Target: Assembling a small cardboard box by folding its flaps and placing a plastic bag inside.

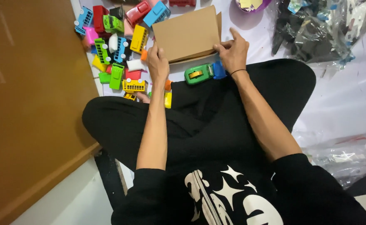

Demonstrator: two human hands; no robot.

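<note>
A small brown cardboard box [186, 33] rests on the white sheet in front of my crossed legs. My left hand [158, 62] grips its near left corner. My right hand [233, 52] holds its near right edge, fingers curled over the flap. A green tape dispenser [198, 73] lies just below the box, between my hands, next to a blue toy piece [219, 70].
Several coloured plastic toy buses and trucks [116, 46] are heaped left of the box. A brown board [29, 104] fills the left side. Clear plastic bags with dark parts [316, 29] lie at the upper right, and another bag [345, 156] at the right.
</note>
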